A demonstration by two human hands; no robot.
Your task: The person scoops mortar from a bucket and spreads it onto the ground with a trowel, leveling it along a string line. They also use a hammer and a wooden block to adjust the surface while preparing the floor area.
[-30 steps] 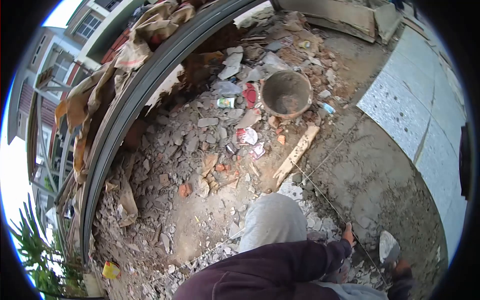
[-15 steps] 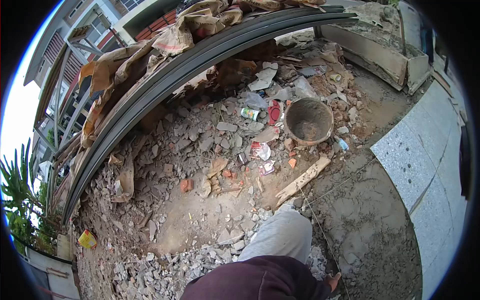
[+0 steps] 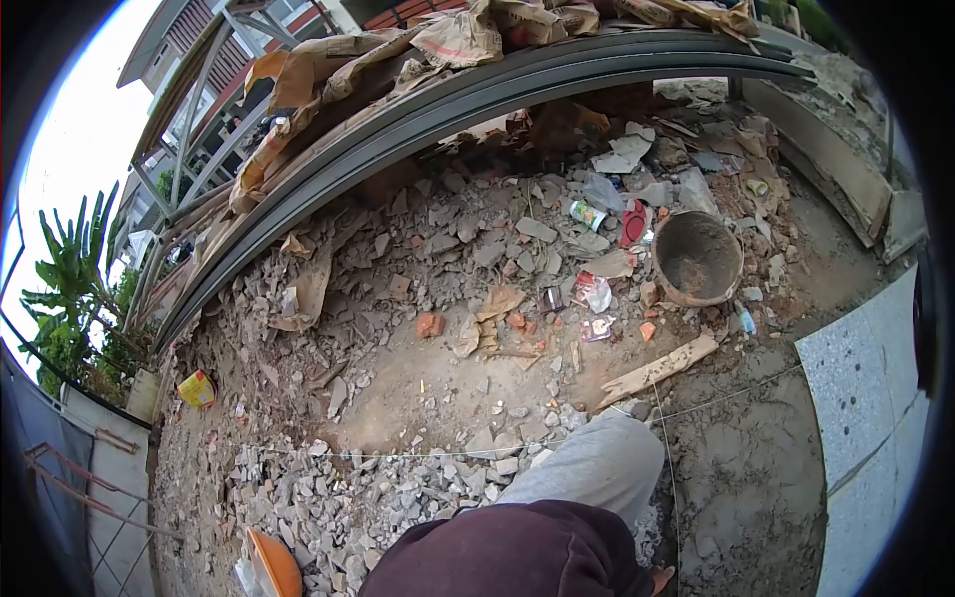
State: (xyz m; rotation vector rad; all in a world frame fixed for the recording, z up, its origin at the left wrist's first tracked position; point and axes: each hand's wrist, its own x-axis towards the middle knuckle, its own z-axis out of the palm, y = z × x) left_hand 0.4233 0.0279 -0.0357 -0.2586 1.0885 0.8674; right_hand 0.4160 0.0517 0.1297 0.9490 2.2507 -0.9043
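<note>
A person in a dark maroon sleeve (image 3: pixel 517 552) and light grey trousers (image 3: pixel 587 463) works low over a rubble-strewn plot, the left hand (image 3: pixel 662 578) just showing at the near edge of the scene. Only part of that hand is visible, so whether it is open or closed cannot be told; the right hand is out of view.

Just beside the fingers runs a taut white string (image 3: pixel 672 478), though contact is unclear. It stretches away from the person along the left margin of a bed of wet grey mortar (image 3: pixel 746 488) and crosses a second line near the bent knee.

At the far end of the mortar, a split wooden plank (image 3: pixel 659 370) lies at a slant, and beyond it sits a dirt-caked bucket (image 3: pixel 713 239), its mouth facing up. Speckled slabs (image 3: pixel 865 368) border the mortar on the right.

Broken grey stone (image 3: pixel 398 502) covers the near left, where an orange curved object (image 3: pixel 276 565) is partly in view. A chunk of red brick (image 3: pixel 430 325) and torn brown paper (image 3: pixel 497 301) lie mid-scene. Farther back, crumpled sacks (image 3: pixel 458 40) drape above long grey metal rails (image 3: pixel 448 111).
</note>
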